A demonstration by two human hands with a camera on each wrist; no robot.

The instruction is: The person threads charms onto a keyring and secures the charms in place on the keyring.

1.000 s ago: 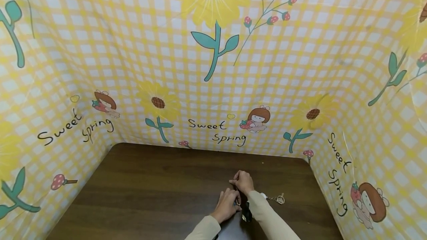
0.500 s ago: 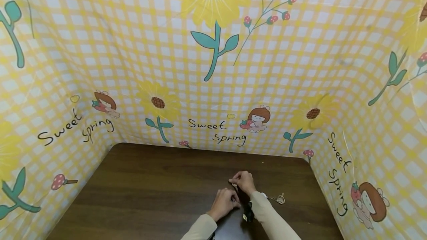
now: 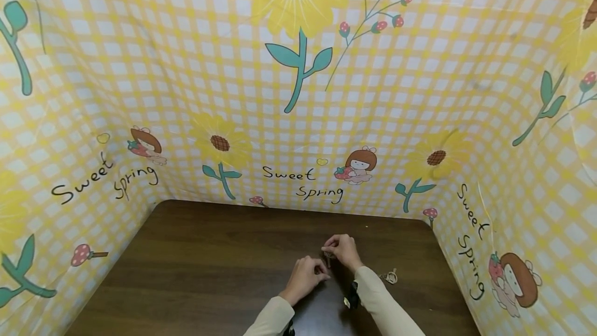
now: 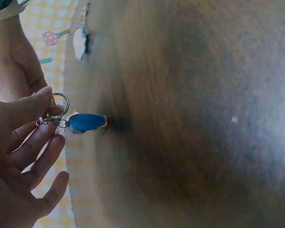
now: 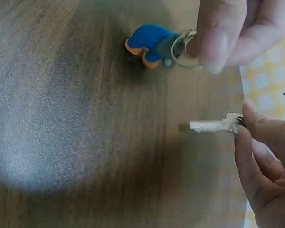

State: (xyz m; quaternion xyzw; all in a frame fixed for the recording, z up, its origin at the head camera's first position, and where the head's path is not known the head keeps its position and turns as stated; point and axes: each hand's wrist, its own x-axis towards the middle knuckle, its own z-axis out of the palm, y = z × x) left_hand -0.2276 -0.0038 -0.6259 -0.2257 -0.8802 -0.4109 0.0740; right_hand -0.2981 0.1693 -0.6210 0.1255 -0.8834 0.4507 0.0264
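My left hand (image 3: 305, 278) pinches a metal key ring (image 4: 62, 105) between thumb and finger, its other fingers spread loosely in the left wrist view. From this ring a small blue figure charm (image 4: 88, 122) hangs on a short chain. Orange tips like feet show on the charm in the right wrist view. Just beyond and to the right, my right hand (image 3: 342, 250) holds a silver key (image 5: 211, 125) by its head between thumb and fingertip, blade toward me. The two hands are close but apart. The blue charm is hidden in the head view.
A second keychain ring with chain (image 3: 391, 276) lies right of my right forearm; its pale charm (image 4: 80, 43) shows in the left wrist view. A yellow checked curtain (image 3: 224, 82) borders the dark wooden table (image 3: 200, 263) behind and at both sides.
My left hand has drawn slightly left and up, away from my right hand. My right hand has shifted a little to the right. The gap between them has widened.
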